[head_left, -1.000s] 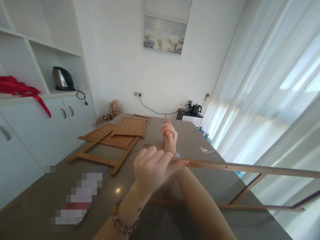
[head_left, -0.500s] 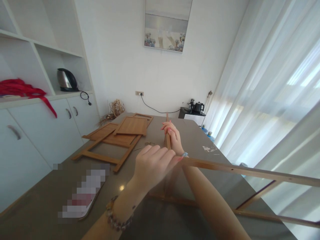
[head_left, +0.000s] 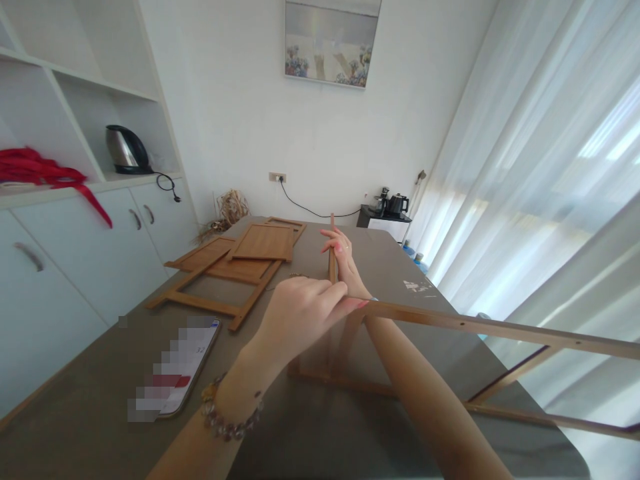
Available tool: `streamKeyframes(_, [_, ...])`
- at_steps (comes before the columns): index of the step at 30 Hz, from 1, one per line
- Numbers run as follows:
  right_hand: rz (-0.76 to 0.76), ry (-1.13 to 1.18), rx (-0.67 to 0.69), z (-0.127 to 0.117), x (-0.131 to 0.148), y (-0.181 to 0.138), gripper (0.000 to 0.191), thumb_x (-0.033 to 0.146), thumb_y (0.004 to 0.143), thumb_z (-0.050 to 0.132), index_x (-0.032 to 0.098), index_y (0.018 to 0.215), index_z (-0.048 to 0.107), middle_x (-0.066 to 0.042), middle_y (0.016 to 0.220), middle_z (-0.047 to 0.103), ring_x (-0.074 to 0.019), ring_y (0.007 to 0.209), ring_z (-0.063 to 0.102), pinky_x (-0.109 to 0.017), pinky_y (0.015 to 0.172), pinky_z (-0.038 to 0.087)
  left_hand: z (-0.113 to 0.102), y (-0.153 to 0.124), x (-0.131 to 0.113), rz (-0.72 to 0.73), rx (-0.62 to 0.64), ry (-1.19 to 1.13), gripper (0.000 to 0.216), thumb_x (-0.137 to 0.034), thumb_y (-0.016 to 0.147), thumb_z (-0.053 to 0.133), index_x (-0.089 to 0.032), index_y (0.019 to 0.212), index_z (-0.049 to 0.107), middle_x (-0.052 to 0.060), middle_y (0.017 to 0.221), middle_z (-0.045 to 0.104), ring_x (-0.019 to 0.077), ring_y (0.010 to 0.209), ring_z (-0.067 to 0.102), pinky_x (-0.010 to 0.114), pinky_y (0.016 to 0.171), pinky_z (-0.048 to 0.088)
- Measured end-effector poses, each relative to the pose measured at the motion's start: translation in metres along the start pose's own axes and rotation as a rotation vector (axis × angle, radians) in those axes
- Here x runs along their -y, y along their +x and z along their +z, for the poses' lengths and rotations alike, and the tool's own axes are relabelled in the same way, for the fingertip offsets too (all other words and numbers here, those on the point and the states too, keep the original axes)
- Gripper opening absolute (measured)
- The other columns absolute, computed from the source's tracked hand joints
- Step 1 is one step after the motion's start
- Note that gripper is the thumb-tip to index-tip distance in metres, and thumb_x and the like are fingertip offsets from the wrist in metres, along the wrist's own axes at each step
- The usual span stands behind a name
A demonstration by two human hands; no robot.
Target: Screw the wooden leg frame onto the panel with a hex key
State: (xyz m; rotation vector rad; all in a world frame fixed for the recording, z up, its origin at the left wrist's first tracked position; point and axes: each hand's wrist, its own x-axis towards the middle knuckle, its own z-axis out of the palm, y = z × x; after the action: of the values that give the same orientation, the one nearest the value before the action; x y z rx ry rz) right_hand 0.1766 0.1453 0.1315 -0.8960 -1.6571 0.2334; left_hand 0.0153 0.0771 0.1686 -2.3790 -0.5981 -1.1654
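Observation:
A long wooden frame (head_left: pixel 425 314) with crossbars stands on the table and runs out to the right. My left hand (head_left: pixel 305 307) is wrapped over its near-left corner, the thumb pointing right along the top rail. Beyond that corner, a narrow wooden piece (head_left: pixel 333 267) stretches away from me, seen nearly edge-on. My right hand (head_left: pixel 345 257) grips this piece farther back, with the fingers bent across it. My right forearm passes behind the top rail. Whether the narrow piece is joined to the frame is hidden behind my left hand.
Wooden panels (head_left: pixel 263 241) and an open wooden frame (head_left: pixel 205 305) lie on the table (head_left: pixel 280 433) at the left. A phone (head_left: pixel 187 380), partly blurred out, lies nearer. Small coiled metal parts (head_left: pixel 299 275) sit behind my left hand. White curtains (head_left: pixel 500 167) hang at the right.
The view has shifted slightly, so the surroundings sit a little higher. My right hand's fingers look slightly straighter on the narrow piece. My left hand stays on the frame's corner.

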Motion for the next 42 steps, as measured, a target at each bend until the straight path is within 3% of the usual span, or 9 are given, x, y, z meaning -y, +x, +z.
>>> streamKeyframes(7, [0.15,-0.019,-0.106,0.003,-0.006,-0.019,0.037,0.04,0.1,0.031,0.028,0.133,0.043,-0.006,0.155,0.029,-0.0165,0.147,0.022,-0.044,0.122,0.017,0.001,-0.001,-0.001,-0.019,-0.027,-0.016,0.05,-0.045,0.099,0.044,-0.017,0.058,0.053,-0.002,0.048,0.055,0.0113,0.045,0.045,0.027,0.05,0.02])
streamKeyframes(12, [0.315,-0.088,-0.079,-0.016,-0.014,-0.066,0.045,0.035,0.09,0.048,0.024,0.133,0.037,-0.012,0.139,0.044,-0.0224,0.136,0.039,-0.05,0.115,0.032,0.001,-0.002,-0.001,-0.043,0.02,-0.029,0.048,-0.045,0.099,0.045,-0.017,0.061,0.055,-0.002,0.049,0.055,0.0115,0.047,0.047,0.027,0.051,0.021])
streamKeyframes(15, [0.356,-0.131,0.09,-0.047,0.021,-0.101,0.029,0.033,0.089,0.051,0.022,0.115,0.057,-0.01,0.116,0.062,-0.0248,0.115,0.057,-0.048,0.105,0.043,-0.001,-0.001,-0.001,-0.059,0.025,-0.042,0.05,-0.048,0.099,0.044,-0.017,0.061,0.056,-0.002,0.049,0.054,0.0112,0.047,0.047,0.027,0.05,0.021])
streamKeyframes(20, [0.443,-0.436,0.736,-0.108,0.13,-0.127,0.026,0.032,0.097,0.041,0.032,0.096,0.068,-0.002,0.088,0.073,-0.0178,0.078,0.069,-0.031,0.069,0.052,-0.001,0.0,-0.002,-0.072,0.036,-0.044,0.054,-0.05,0.099,0.041,-0.017,0.059,0.055,-0.002,0.047,0.052,0.0101,0.044,0.044,0.027,0.049,0.019])
streamKeyframes(22, [0.264,-0.563,0.659,-0.122,0.168,-0.12,0.02,0.035,0.096,0.046,0.037,0.098,0.066,0.0,0.083,0.073,-0.0172,0.069,0.068,-0.03,0.059,0.049,-0.001,-0.001,-0.001,-0.073,0.04,-0.047,0.055,-0.051,0.099,0.041,-0.017,0.059,0.056,-0.002,0.047,0.053,0.01,0.044,0.045,0.027,0.048,0.019])
streamKeyframes(24, [0.041,-0.697,0.337,-0.124,0.19,-0.104,0.022,0.037,0.096,0.042,0.04,0.105,0.063,-0.003,0.087,0.073,-0.0194,0.074,0.068,-0.033,0.061,0.047,-0.001,-0.002,-0.001,-0.08,0.057,-0.054,0.055,-0.052,0.099,0.04,-0.017,0.061,0.057,-0.002,0.049,0.055,0.01,0.045,0.046,0.027,0.049,0.019])
streamKeyframes(27, [-0.043,-0.914,0.113,-0.105,0.19,-0.073,0.028,0.037,0.098,0.036,0.034,0.109,0.062,-0.007,0.093,0.072,-0.0209,0.077,0.067,-0.035,0.064,0.043,-0.001,-0.002,-0.001,-0.089,0.088,-0.075,0.053,-0.052,0.099,0.038,-0.017,0.064,0.058,-0.001,0.053,0.059,0.0107,0.048,0.05,0.027,0.049,0.02])
streamKeyframes(35, [0.054,-1.21,0.234,-0.052,0.13,-0.045,0.069,0.043,0.102,0.014,0.021,0.05,0.053,-0.006,0.041,0.049,-0.0125,0.033,0.031,-0.031,0.046,0.009,-0.007,0.001,-0.003,-0.091,0.111,-0.075,0.044,-0.032,0.099,0.038,-0.017,0.061,0.056,0.001,0.053,0.059,0.0125,0.048,0.052,0.029,0.05,0.021])
streamKeyframes(42, [-0.087,-1.142,0.21,-0.055,0.12,-0.048,0.052,0.042,0.102,0.024,0.022,0.081,0.067,-0.002,0.045,0.053,-0.0133,0.039,0.041,-0.028,0.049,0.013,-0.025,0.005,0.002,-0.121,0.277,-0.2,0.046,-0.022,0.096,0.027,-0.016,0.067,0.061,0.004,0.061,0.066,0.0157,0.055,0.059,0.03,0.052,0.031])
